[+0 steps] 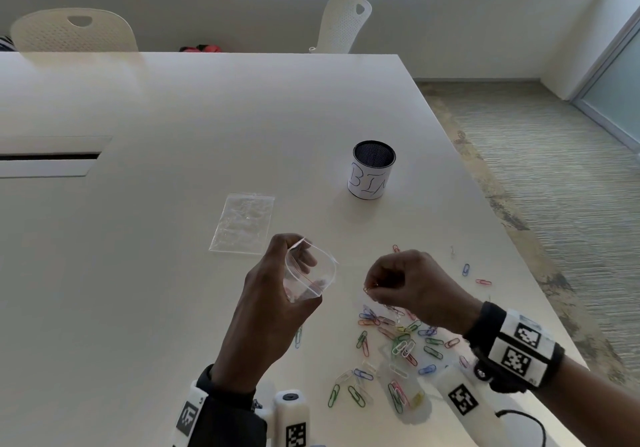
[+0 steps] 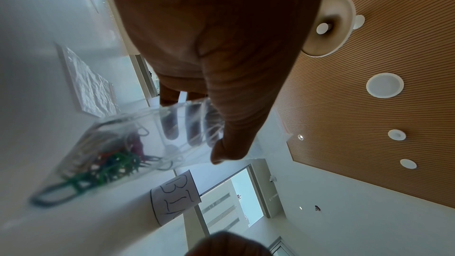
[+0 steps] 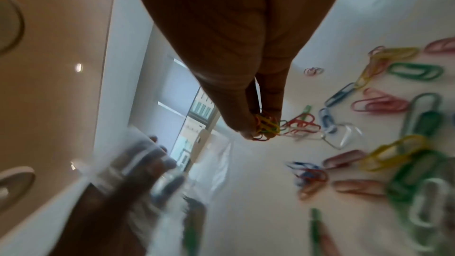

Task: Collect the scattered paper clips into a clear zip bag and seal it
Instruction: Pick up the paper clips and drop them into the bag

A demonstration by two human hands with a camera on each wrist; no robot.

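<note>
My left hand (image 1: pixel 277 287) grips a small clear zip bag (image 1: pixel 310 273) above the table, its mouth held open toward the right. In the left wrist view the bag (image 2: pixel 118 143) holds several coloured paper clips. My right hand (image 1: pixel 398 283) hovers just right of the bag and pinches a small bunch of paper clips (image 3: pixel 264 127) at its fingertips, with a few more dangling below. Several coloured paper clips (image 1: pixel 398 346) lie scattered on the white table (image 1: pixel 173 107) beneath and in front of the right hand.
A stack of spare clear zip bags (image 1: pixel 244 223) lies flat beyond the left hand. A black mesh cup labelled BIN (image 1: pixel 372 169) stands farther back right. The table's right edge runs close to the clips. Two white chairs stand behind the table.
</note>
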